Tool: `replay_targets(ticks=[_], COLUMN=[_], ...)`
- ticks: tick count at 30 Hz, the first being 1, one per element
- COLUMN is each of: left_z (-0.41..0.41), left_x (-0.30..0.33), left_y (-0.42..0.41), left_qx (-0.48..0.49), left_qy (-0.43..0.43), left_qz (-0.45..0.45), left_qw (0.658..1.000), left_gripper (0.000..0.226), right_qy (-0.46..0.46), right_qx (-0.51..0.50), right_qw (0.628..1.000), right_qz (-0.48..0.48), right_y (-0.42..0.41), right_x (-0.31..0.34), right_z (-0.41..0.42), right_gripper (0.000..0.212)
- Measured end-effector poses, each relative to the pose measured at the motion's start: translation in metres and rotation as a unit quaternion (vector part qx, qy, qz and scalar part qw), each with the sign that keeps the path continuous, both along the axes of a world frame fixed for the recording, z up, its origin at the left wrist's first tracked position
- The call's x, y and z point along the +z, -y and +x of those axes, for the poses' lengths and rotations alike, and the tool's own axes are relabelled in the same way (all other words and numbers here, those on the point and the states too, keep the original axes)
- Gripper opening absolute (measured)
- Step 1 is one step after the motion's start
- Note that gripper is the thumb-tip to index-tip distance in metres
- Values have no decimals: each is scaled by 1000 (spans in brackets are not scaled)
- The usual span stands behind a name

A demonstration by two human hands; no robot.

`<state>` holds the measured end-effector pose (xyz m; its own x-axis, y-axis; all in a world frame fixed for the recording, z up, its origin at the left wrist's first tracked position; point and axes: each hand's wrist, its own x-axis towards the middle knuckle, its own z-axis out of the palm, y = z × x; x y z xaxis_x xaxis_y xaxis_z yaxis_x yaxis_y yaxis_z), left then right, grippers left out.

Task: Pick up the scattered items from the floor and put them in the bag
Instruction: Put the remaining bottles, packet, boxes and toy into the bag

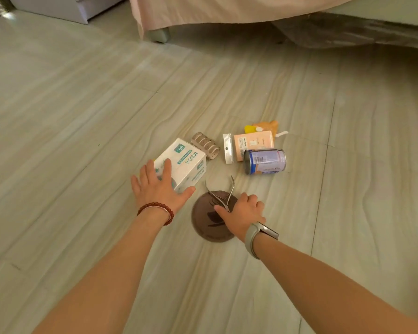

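Several items lie on the floor ahead of me. My left hand (pixel 158 186), fingers spread, rests over the near end of a white and green box (pixel 186 162). My right hand (pixel 243 215) pinches the jaw end of metal nippers (pixel 219 192), which lie on a round brown pad (pixel 209 220). A blue can (pixel 266 161) lies on its side to the right. Behind it are a pink packet (pixel 252 143), a slim silver packet (pixel 227 148), an orange pouch (pixel 268 126) and a beige ribbed hair clip (pixel 205 144). No bag is in view.
A bed with a pink cover (pixel 215 13) stands at the back, with one leg (pixel 158 36) showing. A dark blanket (pixel 348 30) hangs at the back right. A white cabinet (pixel 65 7) is at the back left. Pale wood-look flooring (pixel 70 128) spreads all around.
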<state>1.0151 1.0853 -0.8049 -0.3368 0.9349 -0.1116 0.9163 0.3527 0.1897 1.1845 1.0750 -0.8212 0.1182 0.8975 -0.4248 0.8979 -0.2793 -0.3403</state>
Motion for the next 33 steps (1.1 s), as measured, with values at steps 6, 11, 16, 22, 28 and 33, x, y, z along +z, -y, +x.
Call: replay_targets(ticks=[6, 11, 16, 22, 28, 33], left_z=[-9, -3, 0, 14, 48, 105], left_x=[-11, -16, -16, -12, 6, 32], left_y=[29, 42, 55, 91, 130, 147], left_qx=[30, 95, 95, 123, 189, 159], left_qy=[15, 20, 23, 61, 148, 203], left_qz=[53, 72, 80, 62, 58, 89], left_qw=[998, 993, 992, 989, 969, 962], left_gripper=[76, 75, 76, 78, 76, 72], right_qy=[57, -40, -125, -251, -235, -225], right_qx=[-33, -81, -62, -97, -24, -19], right_qw=[998, 995, 990, 962, 972, 970], right_qz=[-10, -48, -25, -42, 3, 92], right_y=[-17, -24, -8, 21, 55, 67], right_x=[-7, -7, -5, 4, 46, 112], right_z=[-25, -24, -18, 4, 81, 174], right_gripper=[73, 69, 47, 25, 18, 13])
